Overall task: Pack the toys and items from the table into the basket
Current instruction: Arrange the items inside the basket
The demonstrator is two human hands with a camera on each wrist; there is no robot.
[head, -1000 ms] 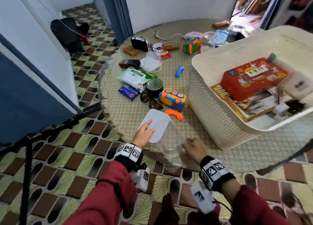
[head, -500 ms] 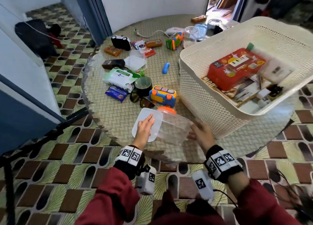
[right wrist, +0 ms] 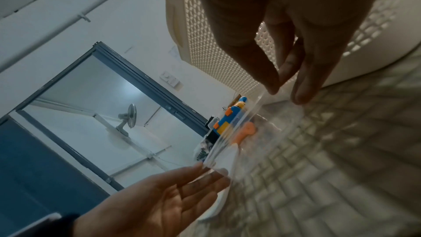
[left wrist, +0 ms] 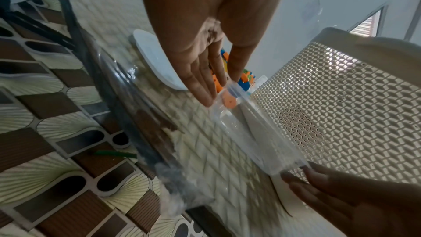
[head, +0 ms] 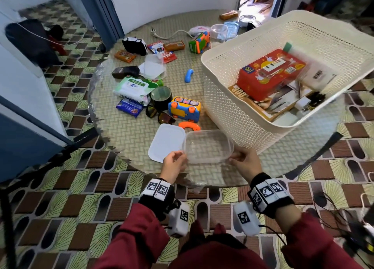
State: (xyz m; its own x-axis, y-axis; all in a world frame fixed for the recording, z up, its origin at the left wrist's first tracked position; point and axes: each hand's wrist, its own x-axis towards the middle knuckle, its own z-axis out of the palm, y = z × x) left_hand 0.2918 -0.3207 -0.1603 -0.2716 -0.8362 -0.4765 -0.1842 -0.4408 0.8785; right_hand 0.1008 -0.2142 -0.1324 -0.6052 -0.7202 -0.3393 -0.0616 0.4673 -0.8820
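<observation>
A clear plastic container [head: 208, 146] is held between both hands, left hand [head: 174, 163] flat-fingered, right hand [head: 243, 160] pinching its corner, just before the basket [head: 226, 98], its white lid [head: 166, 142] alongside.

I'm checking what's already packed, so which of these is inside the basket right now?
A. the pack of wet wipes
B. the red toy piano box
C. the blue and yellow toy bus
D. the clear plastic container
B: the red toy piano box lies inside the basket, while the other three are still out on the table.
</observation>
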